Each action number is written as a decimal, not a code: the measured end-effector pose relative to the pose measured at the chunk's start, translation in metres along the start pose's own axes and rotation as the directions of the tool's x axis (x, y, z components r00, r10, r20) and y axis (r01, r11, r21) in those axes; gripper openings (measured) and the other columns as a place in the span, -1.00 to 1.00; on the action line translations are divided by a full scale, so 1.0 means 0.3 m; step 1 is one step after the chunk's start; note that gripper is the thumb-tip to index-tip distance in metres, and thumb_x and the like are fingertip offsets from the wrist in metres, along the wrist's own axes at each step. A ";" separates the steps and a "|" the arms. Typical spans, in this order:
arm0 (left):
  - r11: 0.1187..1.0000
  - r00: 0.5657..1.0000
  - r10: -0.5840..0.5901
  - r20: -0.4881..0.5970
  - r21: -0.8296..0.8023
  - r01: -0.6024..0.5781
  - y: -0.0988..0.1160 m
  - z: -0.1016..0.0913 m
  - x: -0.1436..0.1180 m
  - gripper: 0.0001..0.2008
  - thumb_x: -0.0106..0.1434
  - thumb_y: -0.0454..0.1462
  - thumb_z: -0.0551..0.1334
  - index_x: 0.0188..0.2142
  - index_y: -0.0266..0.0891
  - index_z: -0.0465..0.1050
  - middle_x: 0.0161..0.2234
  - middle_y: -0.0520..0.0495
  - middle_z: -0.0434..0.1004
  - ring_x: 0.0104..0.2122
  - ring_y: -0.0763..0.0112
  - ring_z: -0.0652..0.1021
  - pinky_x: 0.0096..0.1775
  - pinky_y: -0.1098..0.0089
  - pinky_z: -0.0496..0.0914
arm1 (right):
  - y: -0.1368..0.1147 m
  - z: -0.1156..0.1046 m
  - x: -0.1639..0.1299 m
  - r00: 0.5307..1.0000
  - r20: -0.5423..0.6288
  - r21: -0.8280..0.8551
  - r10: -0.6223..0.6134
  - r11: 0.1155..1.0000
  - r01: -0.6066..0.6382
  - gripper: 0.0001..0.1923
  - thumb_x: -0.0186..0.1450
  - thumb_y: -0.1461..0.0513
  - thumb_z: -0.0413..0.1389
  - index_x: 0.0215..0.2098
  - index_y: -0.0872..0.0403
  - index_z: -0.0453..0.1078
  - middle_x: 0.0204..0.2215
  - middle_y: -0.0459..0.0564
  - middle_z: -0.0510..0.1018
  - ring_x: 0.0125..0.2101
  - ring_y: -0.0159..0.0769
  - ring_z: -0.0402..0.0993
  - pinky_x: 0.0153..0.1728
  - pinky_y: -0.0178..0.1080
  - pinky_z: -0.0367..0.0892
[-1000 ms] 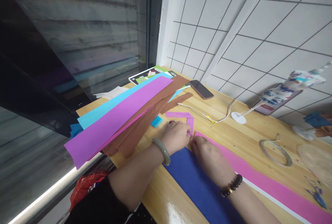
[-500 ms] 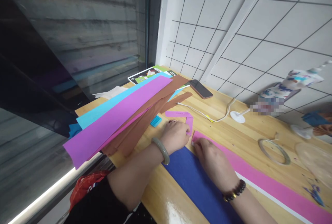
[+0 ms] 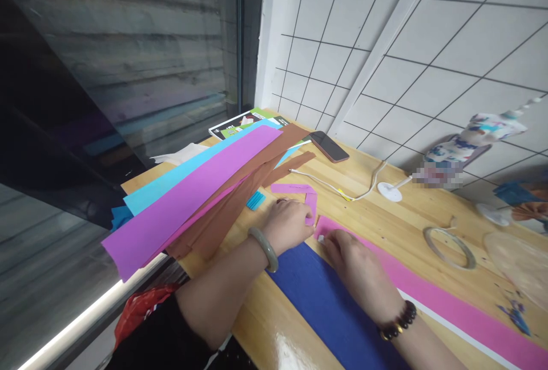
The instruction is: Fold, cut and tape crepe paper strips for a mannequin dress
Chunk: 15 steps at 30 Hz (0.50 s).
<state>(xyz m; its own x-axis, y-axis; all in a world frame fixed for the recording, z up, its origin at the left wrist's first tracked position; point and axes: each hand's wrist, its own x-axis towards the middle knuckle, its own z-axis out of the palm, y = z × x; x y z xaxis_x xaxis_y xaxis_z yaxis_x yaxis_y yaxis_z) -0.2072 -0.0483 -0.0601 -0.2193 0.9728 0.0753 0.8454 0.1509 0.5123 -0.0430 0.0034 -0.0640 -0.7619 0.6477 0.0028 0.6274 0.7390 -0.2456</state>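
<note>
My left hand (image 3: 287,222), with a jade-like bangle on the wrist, is closed at the lower end of a narrow folded purple paper strip (image 3: 311,205). Its fingertips lie close to the end of a long pink paper strip (image 3: 432,284). My right hand (image 3: 358,270), wearing a dark bead bracelet, has its fingers pinched together over that end. A small white piece (image 3: 321,238) shows at its fingertips. White edging runs along the pink strip's near side. Under and between both hands lies a wide dark blue paper strip (image 3: 317,296).
Purple, light blue and brown paper strips (image 3: 201,193) are piled at left. Small blue pieces (image 3: 256,200), a phone (image 3: 329,146), a white cable (image 3: 317,179), a tape roll (image 3: 449,247) and a small mannequin (image 3: 466,141) are on the wooden table (image 3: 274,324). A glass pane borders the left.
My right hand has shifted slightly right and toward me, showing more of the white piece at its fingertips. My left hand stays in place. The view has shifted a little.
</note>
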 end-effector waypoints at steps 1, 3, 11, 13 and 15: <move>1.000 1.000 0.000 0.002 -0.001 0.000 0.000 0.001 0.000 -0.82 0.05 -0.24 0.20 -0.32 -0.18 0.50 -0.34 -0.03 0.56 -0.27 0.30 0.50 -0.23 0.38 0.31 | 0.003 -0.005 -0.002 1.000 0.013 -0.001 0.002 1.000 -0.002 -0.78 0.35 0.18 -0.16 -0.42 0.03 0.20 -0.50 -0.02 0.49 -0.46 -0.26 0.47 -0.45 -0.27 0.24; 1.000 1.000 -0.002 0.005 0.003 0.002 -0.002 0.004 0.001 -0.78 0.04 -0.22 0.22 -0.28 -0.17 0.49 -0.30 -0.04 0.56 -0.24 0.28 0.50 -0.20 0.37 0.30 | 0.011 -0.013 -0.006 1.000 0.024 0.013 -0.010 1.000 0.010 -0.78 0.35 0.18 -0.16 -0.43 0.02 0.19 -0.51 -0.04 0.48 -0.47 -0.27 0.46 -0.46 -0.27 0.24; 1.000 1.000 0.006 -0.017 0.012 -0.006 0.001 0.010 -0.002 -0.77 0.03 -0.19 0.26 -0.27 -0.17 0.48 -0.31 -0.03 0.54 -0.21 0.27 0.49 -0.13 0.35 0.28 | 0.011 -0.033 0.007 0.976 -0.068 0.036 -0.207 0.977 0.210 -0.80 0.34 0.26 -0.15 -0.16 0.08 0.26 -0.32 0.06 0.48 -0.38 -0.30 0.45 -0.37 -0.26 0.30; 1.000 1.000 0.010 -0.028 0.009 -0.010 0.000 0.014 -0.004 -0.75 0.04 -0.14 0.27 -0.27 -0.16 0.47 -0.31 -0.03 0.54 -0.22 0.28 0.49 -0.13 0.34 0.28 | 0.003 -0.037 0.015 0.960 -0.038 0.013 -0.276 0.961 0.277 -0.77 0.35 0.28 -0.16 -0.13 0.08 0.28 -0.27 0.07 0.46 -0.34 -0.32 0.45 -0.33 -0.26 0.30; 1.000 0.999 0.018 -0.046 0.008 -0.018 -0.003 0.021 -0.004 -0.73 0.06 -0.08 0.25 -0.28 -0.16 0.47 -0.32 -0.04 0.53 -0.22 0.27 0.49 -0.14 0.33 0.28 | 0.000 -0.041 0.021 0.947 -0.008 -0.042 -0.321 0.946 0.320 -0.77 0.36 0.29 -0.17 -0.17 0.08 0.31 -0.28 0.05 0.44 -0.34 -0.33 0.43 -0.32 -0.27 0.28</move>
<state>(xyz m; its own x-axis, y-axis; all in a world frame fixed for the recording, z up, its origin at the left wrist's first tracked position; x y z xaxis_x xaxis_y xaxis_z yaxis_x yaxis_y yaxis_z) -0.2048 -0.0484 -0.0660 -0.2256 0.9663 0.1236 0.8530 0.1347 0.5043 -0.0458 0.0097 -0.0519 -0.9215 0.3780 0.0895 0.3566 0.9146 -0.1909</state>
